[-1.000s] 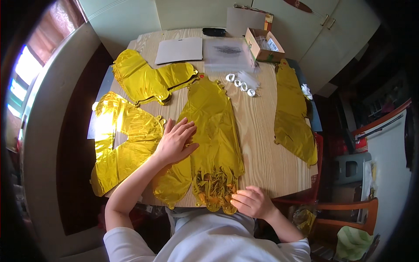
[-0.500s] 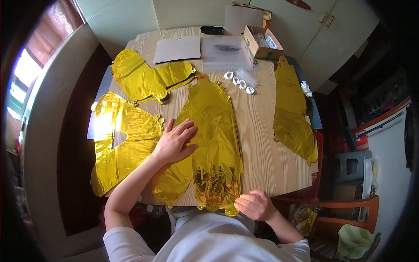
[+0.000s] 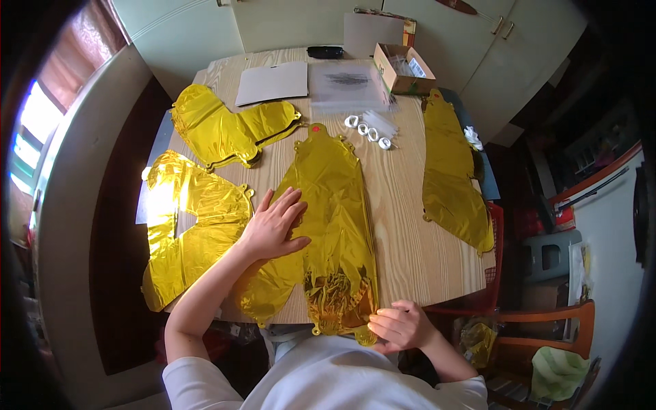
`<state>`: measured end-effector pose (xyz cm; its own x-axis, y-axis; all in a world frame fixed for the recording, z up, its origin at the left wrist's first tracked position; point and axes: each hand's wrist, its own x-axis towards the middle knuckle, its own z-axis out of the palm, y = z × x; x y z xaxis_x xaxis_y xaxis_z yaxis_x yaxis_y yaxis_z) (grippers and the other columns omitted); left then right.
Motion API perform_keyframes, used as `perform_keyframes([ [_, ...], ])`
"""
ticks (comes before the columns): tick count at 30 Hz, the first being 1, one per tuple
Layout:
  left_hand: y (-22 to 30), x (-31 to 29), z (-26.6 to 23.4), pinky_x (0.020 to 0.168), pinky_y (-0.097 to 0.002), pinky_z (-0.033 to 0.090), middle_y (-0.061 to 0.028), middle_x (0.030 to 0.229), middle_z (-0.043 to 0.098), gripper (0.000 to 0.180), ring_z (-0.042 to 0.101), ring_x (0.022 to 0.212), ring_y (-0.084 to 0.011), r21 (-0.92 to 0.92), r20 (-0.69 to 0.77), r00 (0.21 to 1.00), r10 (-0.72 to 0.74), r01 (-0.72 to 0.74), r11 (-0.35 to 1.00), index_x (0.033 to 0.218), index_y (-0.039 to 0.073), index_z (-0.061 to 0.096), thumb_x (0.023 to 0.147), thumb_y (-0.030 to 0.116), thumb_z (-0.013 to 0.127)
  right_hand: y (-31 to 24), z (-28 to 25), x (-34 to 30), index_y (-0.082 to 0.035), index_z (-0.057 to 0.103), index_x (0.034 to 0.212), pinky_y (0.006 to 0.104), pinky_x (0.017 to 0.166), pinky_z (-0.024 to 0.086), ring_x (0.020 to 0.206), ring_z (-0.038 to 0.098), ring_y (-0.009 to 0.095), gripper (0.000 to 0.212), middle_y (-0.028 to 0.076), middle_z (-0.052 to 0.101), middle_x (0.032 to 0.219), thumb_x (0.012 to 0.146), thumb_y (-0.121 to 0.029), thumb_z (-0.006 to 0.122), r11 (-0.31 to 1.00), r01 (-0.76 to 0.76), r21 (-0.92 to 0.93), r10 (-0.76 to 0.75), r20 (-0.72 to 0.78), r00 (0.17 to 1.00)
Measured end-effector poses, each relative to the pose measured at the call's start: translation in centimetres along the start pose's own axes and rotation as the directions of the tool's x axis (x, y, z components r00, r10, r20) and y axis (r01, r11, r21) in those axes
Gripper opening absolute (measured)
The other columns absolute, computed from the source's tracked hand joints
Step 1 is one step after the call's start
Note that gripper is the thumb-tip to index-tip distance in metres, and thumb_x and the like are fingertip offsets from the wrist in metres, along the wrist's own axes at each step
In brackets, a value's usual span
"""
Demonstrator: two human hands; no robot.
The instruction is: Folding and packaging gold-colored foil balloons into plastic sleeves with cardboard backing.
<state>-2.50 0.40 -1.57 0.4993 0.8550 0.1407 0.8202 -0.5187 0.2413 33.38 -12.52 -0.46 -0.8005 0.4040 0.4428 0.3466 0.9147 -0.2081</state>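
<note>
A flat gold foil balloon (image 3: 333, 205) lies lengthwise in the middle of the table, its lower end crinkled and reaching the near edge. Spread flat on its left side is my left hand (image 3: 275, 225), fingers stretched out. My right hand (image 3: 403, 326) is closed on the balloon's lower right corner, at the table's near edge. To the left sit stacked gold foil balloons in an angular shape (image 3: 232, 130) and a looped one (image 3: 205, 236) that shines in the window light. Another gold foil balloon (image 3: 451, 171) lies along the right edge.
Several small white ribbon rolls (image 3: 367, 131) lie beyond the middle balloon, beside clear plastic pieces (image 3: 380, 123). Farther back are grey card sheets (image 3: 272, 82), clear plastic bags (image 3: 348, 89), a black pouch (image 3: 324, 52) and a cardboard box (image 3: 403, 72). A wooden chair (image 3: 547, 320) stands at right.
The crinkled lower end of the middle balloon has shifted and folded differently near my right hand. My left hand stays flat on the foil. The view has moved slightly.
</note>
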Motion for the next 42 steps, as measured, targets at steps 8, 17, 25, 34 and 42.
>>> perform_keyframes([
  [8, 0.3, 0.3, -0.3, 0.118, -0.0547, 0.014, -0.0201, 0.148, 0.036, 0.079, 0.028, 0.143, -0.0357, 0.001, 0.056, 0.998, -0.010, 0.010, 1.000, 0.139, 0.003, 0.040, 0.084, 0.056, 0.060, 10.3, 1.4, 6.7, -0.006, 0.051, 0.136, 0.0446, 0.114, 0.031, 0.132, 0.047, 0.028, 0.049, 0.014, 0.052, 0.140, 0.097, -0.035, 0.052, 0.909, -0.413, 0.063, 0.409, 0.068, 0.910],
  [17, -2.9, 4.5, -0.3, 0.112, -0.0469, 0.030, -0.0206, 0.139, 0.046, 0.073, 0.038, 0.134, -0.0364, -0.047, -0.131, 0.974, -0.186, 0.181, 0.982, 0.136, 0.000, 0.046, 0.086, 0.049, 0.063, 19.1, 5.8, 12.4, -0.005, 0.042, 0.143, 0.0468, 0.118, 0.021, 0.141, 0.034, 0.028, 0.059, 0.013, 0.041, 0.150, 0.100, -0.044, 0.043, 0.845, -0.523, -0.115, 0.532, 0.074, 0.843],
  [25, -6.5, 14.3, -0.4, 0.095, -0.0455, 0.041, -0.0128, 0.114, 0.056, 0.068, 0.049, 0.116, -0.0315, 0.031, -0.134, 0.882, -0.451, 0.459, 0.888, 0.108, 0.007, 0.062, 0.069, 0.061, 0.074, 18.4, 5.6, 12.8, -0.004, 0.041, 0.144, 0.0454, 0.119, 0.020, 0.143, 0.032, 0.028, 0.063, 0.013, 0.040, 0.151, 0.100, -0.049, 0.039, 0.839, -0.511, -0.185, 0.532, 0.092, 0.842],
  [34, -9.0, 16.5, 0.2, 0.097, -0.0490, 0.041, -0.0138, 0.116, 0.055, 0.055, 0.048, 0.118, -0.0342, -0.124, 0.059, 0.860, -0.507, 0.511, 0.851, 0.103, 0.012, 0.065, 0.066, 0.051, 0.080, 18.7, 5.9, 12.5, -0.002, 0.045, 0.141, 0.0468, 0.118, 0.022, 0.140, 0.035, 0.029, 0.061, 0.014, 0.043, 0.148, 0.099, -0.047, 0.043, 0.856, -0.491, -0.162, 0.502, 0.033, 0.864],
  [42, -9.9, 17.8, 0.2, 0.083, -0.0445, 0.053, -0.0155, 0.099, 0.069, 0.040, 0.064, 0.100, -0.0325, -0.124, 0.210, 0.836, -0.506, 0.536, 0.835, 0.088, 0.007, 0.071, 0.067, 0.039, 0.080, 18.4, 5.8, 12.7, -0.001, 0.046, 0.139, 0.0476, 0.117, 0.024, 0.139, 0.037, 0.030, 0.060, 0.015, 0.045, 0.146, 0.098, -0.044, 0.048, 0.857, -0.494, -0.149, 0.502, 0.018, 0.865],
])
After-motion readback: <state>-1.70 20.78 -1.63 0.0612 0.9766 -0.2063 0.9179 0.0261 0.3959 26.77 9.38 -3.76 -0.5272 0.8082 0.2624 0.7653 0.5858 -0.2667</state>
